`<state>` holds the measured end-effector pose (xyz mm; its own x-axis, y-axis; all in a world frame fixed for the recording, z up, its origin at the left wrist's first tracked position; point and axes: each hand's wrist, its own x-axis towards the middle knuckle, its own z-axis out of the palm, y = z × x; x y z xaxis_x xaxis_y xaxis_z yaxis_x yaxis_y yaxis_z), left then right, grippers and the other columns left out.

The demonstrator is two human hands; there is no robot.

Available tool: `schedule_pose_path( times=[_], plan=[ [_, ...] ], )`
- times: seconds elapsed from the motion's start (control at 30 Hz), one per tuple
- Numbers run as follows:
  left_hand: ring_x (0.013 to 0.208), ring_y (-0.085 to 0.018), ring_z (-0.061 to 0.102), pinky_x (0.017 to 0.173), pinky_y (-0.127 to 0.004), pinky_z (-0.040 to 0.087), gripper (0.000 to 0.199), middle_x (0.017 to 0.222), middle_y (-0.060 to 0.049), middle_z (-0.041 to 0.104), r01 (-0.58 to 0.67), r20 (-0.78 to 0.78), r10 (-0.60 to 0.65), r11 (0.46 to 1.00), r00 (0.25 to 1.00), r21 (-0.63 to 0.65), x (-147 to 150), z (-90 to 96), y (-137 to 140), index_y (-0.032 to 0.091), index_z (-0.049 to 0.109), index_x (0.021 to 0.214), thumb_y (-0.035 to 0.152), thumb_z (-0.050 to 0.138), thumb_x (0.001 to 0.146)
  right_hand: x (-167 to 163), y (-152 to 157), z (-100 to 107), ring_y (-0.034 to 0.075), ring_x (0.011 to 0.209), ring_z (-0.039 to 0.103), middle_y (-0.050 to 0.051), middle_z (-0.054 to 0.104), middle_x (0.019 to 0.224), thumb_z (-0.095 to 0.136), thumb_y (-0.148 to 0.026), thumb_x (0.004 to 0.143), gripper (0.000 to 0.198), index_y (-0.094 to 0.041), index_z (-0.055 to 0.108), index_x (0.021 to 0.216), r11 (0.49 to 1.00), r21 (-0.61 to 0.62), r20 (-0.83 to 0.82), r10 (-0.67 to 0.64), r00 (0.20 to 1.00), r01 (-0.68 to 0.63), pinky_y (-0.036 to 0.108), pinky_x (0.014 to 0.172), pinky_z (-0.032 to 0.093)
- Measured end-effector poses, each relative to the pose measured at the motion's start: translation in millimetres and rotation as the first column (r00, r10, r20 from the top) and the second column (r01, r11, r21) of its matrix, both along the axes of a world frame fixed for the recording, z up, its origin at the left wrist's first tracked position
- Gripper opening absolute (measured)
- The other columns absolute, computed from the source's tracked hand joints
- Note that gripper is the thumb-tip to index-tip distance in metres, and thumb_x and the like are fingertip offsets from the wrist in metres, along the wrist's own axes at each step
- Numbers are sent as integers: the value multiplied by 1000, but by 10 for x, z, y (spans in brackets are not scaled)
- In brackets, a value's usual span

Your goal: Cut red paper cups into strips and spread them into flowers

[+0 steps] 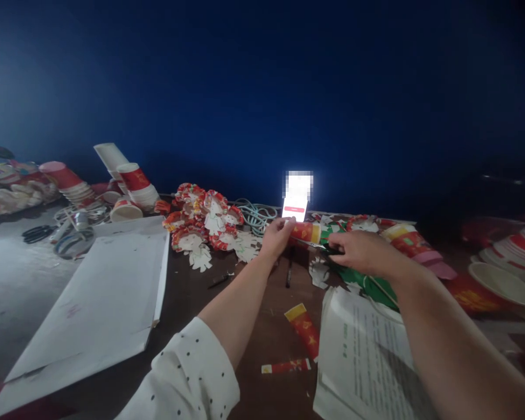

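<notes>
My left hand (277, 236) is closed on the left end of a red piece of paper (305, 232) with a yellow band, which looks cut from a printed paper cup. In my right hand (354, 251) is a pair of scissors (317, 245), its blades pointing left along the paper's lower edge. The handles are mostly hidden by my fingers. Behind my left hand stands a lit phone (294, 209). Two more red and yellow pieces lie on the dark table below: a wider strip (304, 329) and a narrow strip (286, 366).
Red and white paper cut-outs (205, 216) are heaped left of my hands, beside a pale cord (256, 217). A white board (91, 291) lies left, printed sheets (367, 350) right. Stacked paper cups (136, 184) stand far left; a large cup (503, 286) lies at right.
</notes>
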<state>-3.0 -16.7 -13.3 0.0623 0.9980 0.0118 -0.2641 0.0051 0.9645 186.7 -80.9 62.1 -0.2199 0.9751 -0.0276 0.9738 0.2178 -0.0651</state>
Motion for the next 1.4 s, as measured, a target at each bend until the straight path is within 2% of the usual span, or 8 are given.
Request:
schedule_pose_path(
  times=[0.1, 0.3, 0.57, 0.8, 1.1, 1.27, 1.4],
  plan=[
    [71, -15, 62, 65, -27, 51, 43, 80, -5, 67, 125, 11, -125, 992, 992, 10, -14, -17, 1, 15, 68, 88, 53, 69, 69, 61, 29, -36, 14, 55, 48, -1, 63, 64, 65, -38, 69, 15, -25, 58, 66, 1000, -16, -71, 9, 997, -10, 28, 52, 24],
    [71, -14, 61, 67, -26, 50, 39, 77, -3, 65, -43, 44, 42, 999, 998, 21, -18, -58, 55, 16, 66, 86, 50, 72, 66, 86, 93, -173, 13, 52, 50, -2, 62, 59, 64, -42, 71, 19, -24, 61, 67, 995, -90, -316, 20, 948, -50, 27, 50, 27],
    [80, -16, 61, 72, -28, 48, 41, 83, -3, 64, -221, 27, 221, 975, 975, 12, -11, -149, 150, 17, 63, 96, 43, 74, 67, 93, 99, -182, 13, 53, 52, -1, 65, 61, 71, -54, 63, 33, -22, 67, 70, 977, -212, -444, -82, 892, -16, 25, 48, 31],
    [81, -14, 60, 73, -25, 47, 41, 89, -2, 61, -295, 31, 295, 956, 955, -9, -25, -115, 154, 19, 59, 102, 42, 71, 70, 116, 117, -211, 13, 51, 50, -1, 65, 60, 74, -51, 60, 32, -21, 67, 68, 966, -260, -508, -143, 850, 7, 24, 46, 30],
    [92, -14, 56, 82, -24, 44, 40, 104, -5, 59, -396, 40, 395, 903, 918, 168, -45, -57, 121, 21, 59, 109, 40, 67, 75, 162, 175, -301, 11, 50, 51, -1, 66, 63, 77, -50, 56, 36, -20, 69, 74, 962, -269, -614, -215, 760, 55, 23, 44, 31],
    [82, -13, 54, 76, -23, 43, 39, 90, -3, 58, -424, 51, 421, 902, 906, 84, -75, 14, 82, 18, 61, 101, 47, 65, 75, 51, 150, -278, 15, 61, 59, 1, 70, 70, 80, -45, 56, 33, -20, 68, 73, 954, -296, -674, -241, 698, 43, 24, 52, 40],
    [79, -12, 53, 74, -24, 42, 38, 86, -1, 57, -469, 13, 470, 881, 883, 65, -107, 45, 69, 19, 60, 97, 51, 63, 76, -23, 141, -346, 14, 58, 58, 0, 68, 66, 79, -45, 56, 31, -21, 67, 70, 953, -300, -714, -252, 653, 40, 24, 50, 40]
  ],
)
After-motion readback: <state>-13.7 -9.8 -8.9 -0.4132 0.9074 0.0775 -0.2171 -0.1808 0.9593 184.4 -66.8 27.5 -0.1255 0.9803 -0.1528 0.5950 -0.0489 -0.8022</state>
